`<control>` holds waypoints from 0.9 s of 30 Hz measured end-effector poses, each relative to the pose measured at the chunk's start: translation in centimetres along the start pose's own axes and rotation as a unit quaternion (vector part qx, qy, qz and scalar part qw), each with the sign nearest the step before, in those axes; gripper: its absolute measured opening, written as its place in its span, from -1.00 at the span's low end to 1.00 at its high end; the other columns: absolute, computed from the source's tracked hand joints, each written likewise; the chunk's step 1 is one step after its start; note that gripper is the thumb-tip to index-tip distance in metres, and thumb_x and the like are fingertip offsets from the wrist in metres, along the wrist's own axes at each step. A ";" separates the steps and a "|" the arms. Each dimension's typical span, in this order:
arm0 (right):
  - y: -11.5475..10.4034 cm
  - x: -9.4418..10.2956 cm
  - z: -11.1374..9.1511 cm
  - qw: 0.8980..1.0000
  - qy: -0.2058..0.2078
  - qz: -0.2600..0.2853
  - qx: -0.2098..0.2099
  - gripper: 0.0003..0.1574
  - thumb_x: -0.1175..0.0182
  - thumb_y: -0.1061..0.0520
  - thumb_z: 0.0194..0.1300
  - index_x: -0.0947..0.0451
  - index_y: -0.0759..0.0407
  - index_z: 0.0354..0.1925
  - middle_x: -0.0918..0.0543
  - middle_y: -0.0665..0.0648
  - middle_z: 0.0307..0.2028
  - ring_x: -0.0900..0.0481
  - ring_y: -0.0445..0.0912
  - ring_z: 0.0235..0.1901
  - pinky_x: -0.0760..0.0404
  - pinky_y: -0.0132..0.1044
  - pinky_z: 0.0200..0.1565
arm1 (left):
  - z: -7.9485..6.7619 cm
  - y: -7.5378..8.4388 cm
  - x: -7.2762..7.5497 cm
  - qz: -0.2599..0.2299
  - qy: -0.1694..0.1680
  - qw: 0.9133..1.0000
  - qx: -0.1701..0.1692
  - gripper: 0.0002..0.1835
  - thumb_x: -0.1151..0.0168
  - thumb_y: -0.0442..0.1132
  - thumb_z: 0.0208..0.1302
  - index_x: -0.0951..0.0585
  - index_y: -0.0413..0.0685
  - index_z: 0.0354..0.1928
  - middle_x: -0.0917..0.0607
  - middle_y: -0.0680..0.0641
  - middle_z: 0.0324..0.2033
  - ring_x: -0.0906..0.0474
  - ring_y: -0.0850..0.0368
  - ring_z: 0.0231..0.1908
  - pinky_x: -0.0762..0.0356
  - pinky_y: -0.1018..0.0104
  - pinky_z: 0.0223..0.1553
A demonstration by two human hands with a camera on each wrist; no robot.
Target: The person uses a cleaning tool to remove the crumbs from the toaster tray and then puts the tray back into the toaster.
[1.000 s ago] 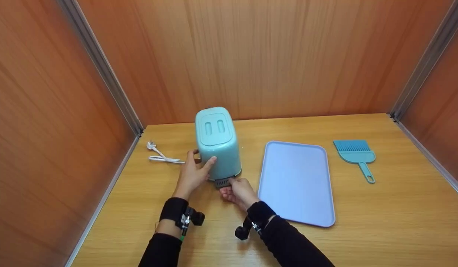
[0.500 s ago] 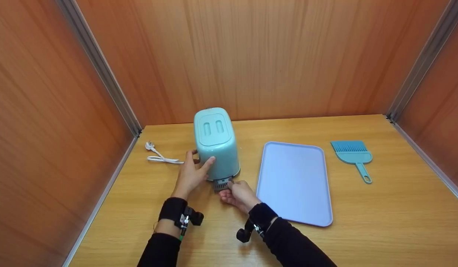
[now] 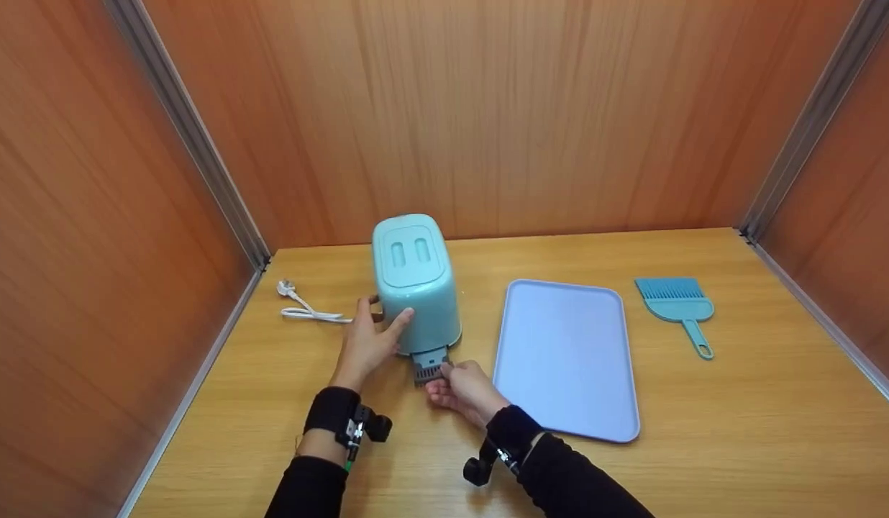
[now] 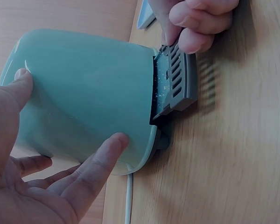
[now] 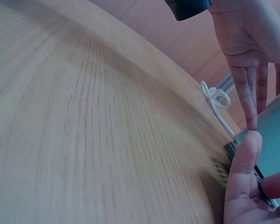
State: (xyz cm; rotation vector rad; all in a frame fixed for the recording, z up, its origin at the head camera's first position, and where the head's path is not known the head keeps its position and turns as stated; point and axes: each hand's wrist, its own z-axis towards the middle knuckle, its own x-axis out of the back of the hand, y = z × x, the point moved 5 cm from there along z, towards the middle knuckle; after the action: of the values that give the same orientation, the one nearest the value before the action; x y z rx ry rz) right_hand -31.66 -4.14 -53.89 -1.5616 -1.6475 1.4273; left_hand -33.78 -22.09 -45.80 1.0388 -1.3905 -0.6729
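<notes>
A light teal toaster (image 3: 431, 316) with a closed lid stands on the table. My left hand (image 3: 364, 351) rests against its near left corner, thumb on the front face, fingers spread along the side and fairly straight in both wrist views. A grey slotted crumb tray (image 3: 430, 373) sticks partway out of the toaster's base. My right hand (image 3: 475, 390) pinches the right end of the tray between thumb and fingers. In the left wrist view, small pale crumbs (image 4: 162, 91) lie on the tray behind its slotted front (image 4: 179, 79). The tray's inner end is hidden inside the toaster.
A lilac tray (image 3: 567, 352) lies right of the toaster, close by the right wrist. Farther right is a teal brush with a dustpan-shaped body (image 3: 680, 309). The toaster's white cord and plug (image 3: 301, 311) lie to its left. Wooden panels (image 3: 488, 115) enclose the table (image 3: 746, 432).
My right hand has drawn the crumb tray toward me, so more of it shows outside the toaster. My left hand keeps its place on the toaster. The head view has shifted slightly.
</notes>
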 end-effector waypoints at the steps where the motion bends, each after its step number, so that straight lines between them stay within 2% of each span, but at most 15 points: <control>1: 0.1 0.1 -0.1 1.000 0.000 0.000 -0.002 -0.70 0.19 0.23 0.74 -0.41 0.44 0.07 -0.64 0.08 -0.47 -0.61 -0.20 -0.49 -0.70 -0.42 -0.31 | 0.0 -0.1 -0.1 -0.002 -0.002 1.000 0.001 -0.01 -0.31 0.30 0.45 -0.07 0.04 0.67 -0.37 -0.34 0.53 -0.65 -0.20 0.28 -0.75 0.01 0.17; 13: 0.5 0.4 -1.2 1.000 -0.015 0.010 -0.008 -0.65 0.19 0.21 0.75 -0.31 0.49 0.22 -0.65 0.08 -0.43 -0.64 -0.20 -0.46 -0.73 -0.41 -0.29 | 0.0 0.0 0.0 -0.018 -0.008 1.000 0.007 0.01 -0.32 0.30 0.44 -0.04 0.07 0.68 -0.34 -0.34 0.55 -0.55 -0.24 0.40 -0.73 -0.03 0.22; 21: 0.7 0.5 -2.1 1.000 -0.015 0.002 -0.008 -0.60 0.19 0.21 0.75 -0.34 0.53 0.25 -0.66 0.09 -0.42 -0.65 -0.20 -0.45 -0.72 -0.42 -0.28 | 0.0 0.0 -0.1 -0.026 -0.013 1.000 0.009 0.01 -0.32 0.29 0.45 -0.03 0.08 0.68 -0.32 -0.34 0.55 -0.50 -0.25 0.44 -0.70 -0.05 0.26; 27: 0.9 0.6 -2.6 1.000 -0.010 0.002 -0.007 -0.66 0.17 0.23 0.74 -0.33 0.51 0.19 -0.67 0.09 -0.43 -0.66 -0.20 -0.46 -0.73 -0.42 -0.30 | -0.1 0.1 0.0 -0.004 -0.006 1.000 -0.004 0.00 -0.31 0.29 0.45 -0.05 0.03 0.66 -0.37 -0.35 0.52 -0.62 -0.24 0.33 -0.74 -0.03 0.21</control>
State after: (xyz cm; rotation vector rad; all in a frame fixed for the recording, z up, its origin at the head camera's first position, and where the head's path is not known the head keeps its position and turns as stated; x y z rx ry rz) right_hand -29.15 -2.80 -53.90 -1.5654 -1.6703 1.4406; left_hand -33.74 -22.07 -45.73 1.0361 -1.3936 -0.6910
